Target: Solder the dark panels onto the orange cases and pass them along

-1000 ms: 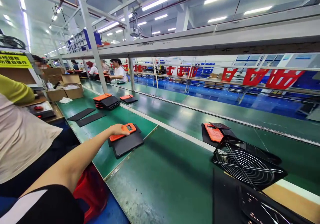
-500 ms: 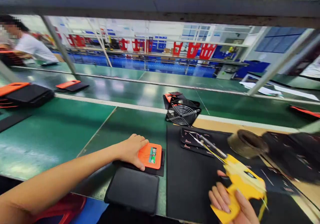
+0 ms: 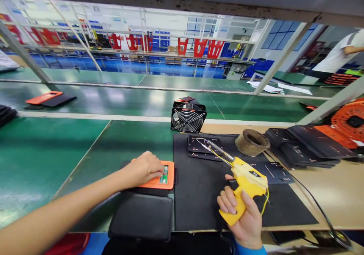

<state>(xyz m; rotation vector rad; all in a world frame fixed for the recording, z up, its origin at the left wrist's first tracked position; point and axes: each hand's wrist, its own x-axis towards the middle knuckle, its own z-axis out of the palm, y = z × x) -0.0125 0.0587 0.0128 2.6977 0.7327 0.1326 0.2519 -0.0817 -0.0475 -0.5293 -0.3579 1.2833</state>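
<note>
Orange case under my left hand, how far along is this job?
A green circuit board already sits in the orange case under your left hand. Your right hand holds a yellow soldering gun. Lying aside: perforated black plates on the mat and a black stack on the bench.

Place: a factory assembly hall, electronics work by the look of it
Foreground: a green conveyor belt [image 3: 57, 152] with a black work mat [image 3: 199, 205] and a yellow-handled soldering iron [image 3: 244, 183]
Right: stacked black panels [image 3: 301, 147] on a tan workbench [image 3: 335, 186]
Upper right: a co-worker [image 3: 338, 52] at another line
Far side: red racks [image 3: 200, 47], too distant to make out exactly
</note>
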